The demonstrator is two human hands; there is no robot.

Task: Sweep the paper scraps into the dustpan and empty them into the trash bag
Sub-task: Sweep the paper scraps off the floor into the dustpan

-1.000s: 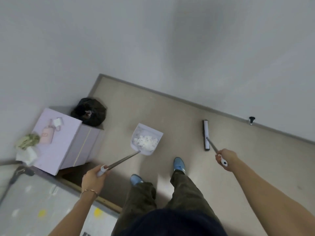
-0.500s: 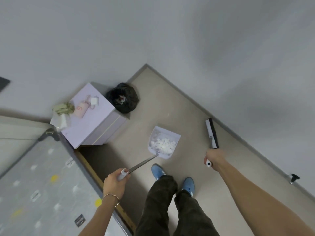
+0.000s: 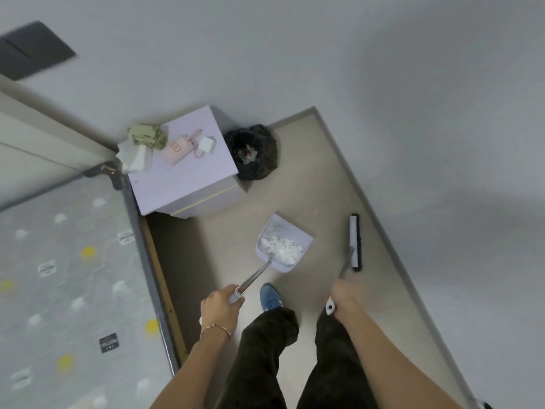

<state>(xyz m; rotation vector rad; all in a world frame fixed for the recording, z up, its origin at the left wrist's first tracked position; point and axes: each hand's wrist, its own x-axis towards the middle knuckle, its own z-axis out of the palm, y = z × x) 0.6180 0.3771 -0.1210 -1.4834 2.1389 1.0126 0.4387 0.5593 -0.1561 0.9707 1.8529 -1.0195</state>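
Note:
My left hand (image 3: 220,310) grips the long metal handle of a pale dustpan (image 3: 298,237) held low over the beige floor. A heap of white paper scraps (image 3: 281,247) lies in the pan. My right hand (image 3: 341,296) holds the handle of a broom (image 3: 354,241), whose flat head rests on the floor to the right of the pan, beside the wall. The black trash bag (image 3: 254,151) stands open in the corner beyond the pan, next to a lilac cabinet.
The lilac cabinet (image 3: 182,184) carries a pink pouch, a white charger and crumpled tissue. A bed with a grey patterned mattress (image 3: 67,284) fills the left side. My legs and a blue shoe (image 3: 269,298) are below the pan. Walls close in at the right and back.
The view has swung left and I have stepped toward the corner, so the trash bag and cabinet are now nearer the middle. Both hands keep their grips; the dustpan still carries the scraps.

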